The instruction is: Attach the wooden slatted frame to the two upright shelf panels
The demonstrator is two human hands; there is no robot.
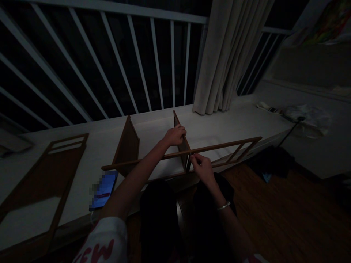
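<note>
A brown wooden side frame (225, 147) stands on its long edge on the white ledge. Two wooden boards stick out from it towards the railing: a left board (127, 140) and a middle board (183, 147). My left hand (175, 135) is closed over the middle board's upper edge. Close by, my right hand (202, 166) has its fingers pinched at the frame's near side, where that board meets the rail. Whatever those fingers hold is too small and dark to make out.
Another wooden frame with a panel (52, 164) lies at the left of the ledge (219, 128). A lit phone (105, 190) with a cable lies near my left forearm. White railing (142, 65) and a curtain (219, 54) rise behind. A clear plastic bag (309, 117) lies at right.
</note>
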